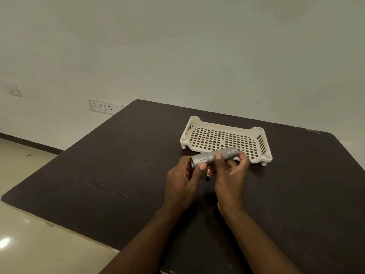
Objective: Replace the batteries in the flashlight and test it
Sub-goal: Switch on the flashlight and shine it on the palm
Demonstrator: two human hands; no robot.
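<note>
While both hands hold it level above the surface (98, 184), the flashlight (213, 157) looks whole, its wider head end at the left. The left hand (182, 180) curls its fingers (202, 167) round that head end; the right hand (230, 175) pinches the barrel and tail. Just beneath the hands, a small dark-tipped object (207, 177) shows between them, possibly a battery, though too little of it is visible to say. Behind the hands stands a cream tray (262, 144) with nothing seen in it. Whether the cells are already swapped cannot be told; judging by the two-handed grip, a twist at one end is under way, and no beam shows, so the test seems left.
</note>
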